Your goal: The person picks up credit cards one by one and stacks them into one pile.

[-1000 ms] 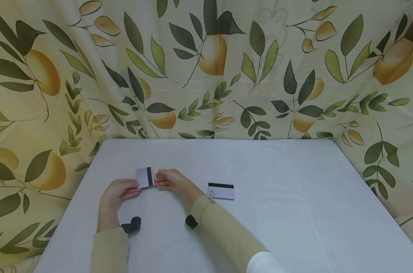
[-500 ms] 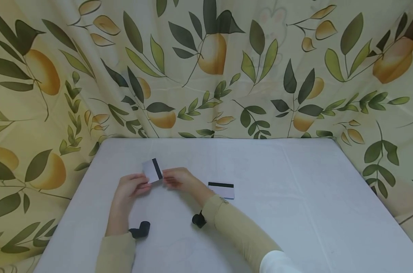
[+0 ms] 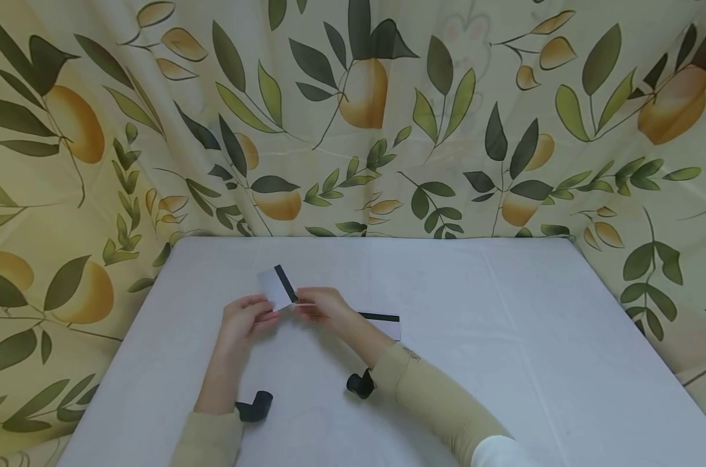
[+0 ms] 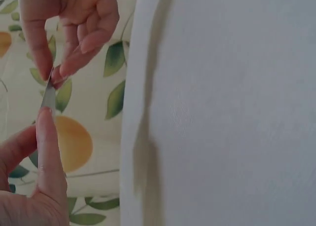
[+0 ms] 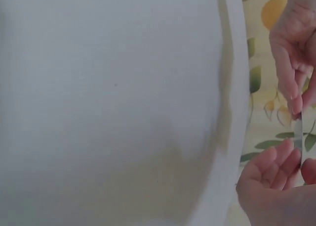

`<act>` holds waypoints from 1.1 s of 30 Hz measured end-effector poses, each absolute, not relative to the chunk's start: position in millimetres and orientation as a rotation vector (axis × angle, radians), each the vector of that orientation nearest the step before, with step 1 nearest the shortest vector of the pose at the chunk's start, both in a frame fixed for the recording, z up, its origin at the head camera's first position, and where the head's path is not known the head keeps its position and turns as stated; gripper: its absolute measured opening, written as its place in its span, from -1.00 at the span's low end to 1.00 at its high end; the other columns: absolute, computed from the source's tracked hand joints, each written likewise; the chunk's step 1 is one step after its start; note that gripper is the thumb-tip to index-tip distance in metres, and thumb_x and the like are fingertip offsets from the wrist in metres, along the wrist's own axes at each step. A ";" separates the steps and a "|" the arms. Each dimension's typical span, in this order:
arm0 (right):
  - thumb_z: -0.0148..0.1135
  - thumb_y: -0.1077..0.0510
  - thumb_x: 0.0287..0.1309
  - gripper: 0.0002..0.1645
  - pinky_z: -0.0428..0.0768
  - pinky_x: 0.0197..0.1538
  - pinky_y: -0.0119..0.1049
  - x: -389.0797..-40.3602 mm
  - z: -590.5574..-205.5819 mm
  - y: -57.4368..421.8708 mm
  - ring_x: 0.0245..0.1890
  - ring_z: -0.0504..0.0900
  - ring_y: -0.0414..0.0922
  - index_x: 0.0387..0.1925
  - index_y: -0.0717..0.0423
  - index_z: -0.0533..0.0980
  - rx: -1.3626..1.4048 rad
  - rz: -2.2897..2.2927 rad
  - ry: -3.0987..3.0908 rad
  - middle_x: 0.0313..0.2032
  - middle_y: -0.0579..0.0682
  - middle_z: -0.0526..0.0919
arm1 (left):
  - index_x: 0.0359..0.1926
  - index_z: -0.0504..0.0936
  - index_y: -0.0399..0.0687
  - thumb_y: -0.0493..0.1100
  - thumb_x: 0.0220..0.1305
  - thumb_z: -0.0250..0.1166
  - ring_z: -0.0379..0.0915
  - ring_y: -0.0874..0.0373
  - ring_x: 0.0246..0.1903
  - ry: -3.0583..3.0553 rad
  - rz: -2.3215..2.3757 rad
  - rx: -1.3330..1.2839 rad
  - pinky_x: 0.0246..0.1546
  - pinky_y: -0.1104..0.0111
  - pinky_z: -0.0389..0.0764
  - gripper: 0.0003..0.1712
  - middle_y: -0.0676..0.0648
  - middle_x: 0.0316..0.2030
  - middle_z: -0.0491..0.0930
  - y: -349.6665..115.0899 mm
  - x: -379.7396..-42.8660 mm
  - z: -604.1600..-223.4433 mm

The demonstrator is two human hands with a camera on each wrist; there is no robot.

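In the head view a white card (image 3: 273, 289) with a black magnetic stripe is held tilted above the table, left of the middle. My left hand (image 3: 242, 319) pinches its lower left part between thumb and fingers. At its lower right corner my right hand (image 3: 328, 309) pinches it, and a thin pale edge crosses those fingers. Both wrist views show the card edge-on, as a thin sliver (image 4: 48, 96) between the two hands. A second striped card (image 3: 389, 327) lies on the table behind my right forearm, partly covered by it.
A white cloth covers the table (image 3: 475, 292). Behind and beside it hangs a curtain (image 3: 341, 168) printed with fruit and leaves. Black wrist cameras (image 3: 256, 407) sit on both wrists.
Both hands have moved right together with the card, which has tilted further and risen slightly in the view. My right forearm now covers more of the second card.
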State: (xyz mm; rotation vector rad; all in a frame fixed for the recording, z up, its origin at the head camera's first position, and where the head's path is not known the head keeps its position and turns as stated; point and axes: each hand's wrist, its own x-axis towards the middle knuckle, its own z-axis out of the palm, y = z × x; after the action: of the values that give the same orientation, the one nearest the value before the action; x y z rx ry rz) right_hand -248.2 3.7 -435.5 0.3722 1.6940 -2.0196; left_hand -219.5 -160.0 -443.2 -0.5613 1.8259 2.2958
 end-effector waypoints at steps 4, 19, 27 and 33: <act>0.16 0.25 0.13 -0.64 0.55 -0.40 -0.48 -242.6 -436.8 10.0 -0.53 0.60 -0.26 -0.04 0.34 0.46 0.366 -2.055 1.699 -0.48 -0.08 0.61 | -0.01 0.36 -0.51 -0.44 0.16 0.15 0.60 0.21 -0.55 1.845 2.323 -0.561 -0.25 0.30 0.65 -0.64 -0.03 -0.51 0.57 -149.0 -214.8 -443.8; 0.15 0.26 0.13 -0.66 0.52 -0.37 -0.46 -231.4 -433.8 34.1 -0.51 0.60 -0.28 -0.05 0.34 0.47 0.356 -2.105 1.696 -0.49 -0.11 0.62 | 0.03 0.35 -0.50 -0.40 0.18 0.16 0.61 0.15 -0.49 1.792 2.298 -0.493 -0.19 0.21 0.63 -0.60 -0.09 -0.46 0.60 -132.9 -211.5 -443.8; 0.17 0.25 0.11 -0.70 0.52 -0.38 -0.47 -227.9 -430.9 53.4 -0.52 0.60 -0.26 -0.11 0.32 0.49 0.339 -2.019 1.725 -0.52 -0.11 0.60 | 0.17 0.25 -0.46 -0.23 0.25 0.15 0.63 0.06 -0.33 1.785 2.092 -0.302 -0.23 0.24 0.64 -0.46 -0.13 -0.27 0.62 -157.4 -220.2 -432.1; 0.17 0.22 0.13 -0.70 0.54 -0.37 -0.46 -222.4 -429.4 69.4 -0.53 0.60 -0.25 -0.11 0.29 0.49 0.300 -1.924 1.703 -0.50 -0.08 0.62 | 0.17 0.28 -0.44 -0.17 0.27 0.15 0.63 0.07 -0.33 1.826 1.915 -0.198 -0.24 0.27 0.64 -0.45 -0.15 -0.22 0.59 -167.7 -226.6 -424.7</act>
State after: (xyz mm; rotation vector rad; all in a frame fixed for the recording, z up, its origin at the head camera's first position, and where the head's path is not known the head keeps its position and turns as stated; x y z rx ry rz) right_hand -222.4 69.4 -429.4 0.2996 1.7031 -1.9237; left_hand -226.6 -167.7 -424.7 -0.1985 1.8265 1.9152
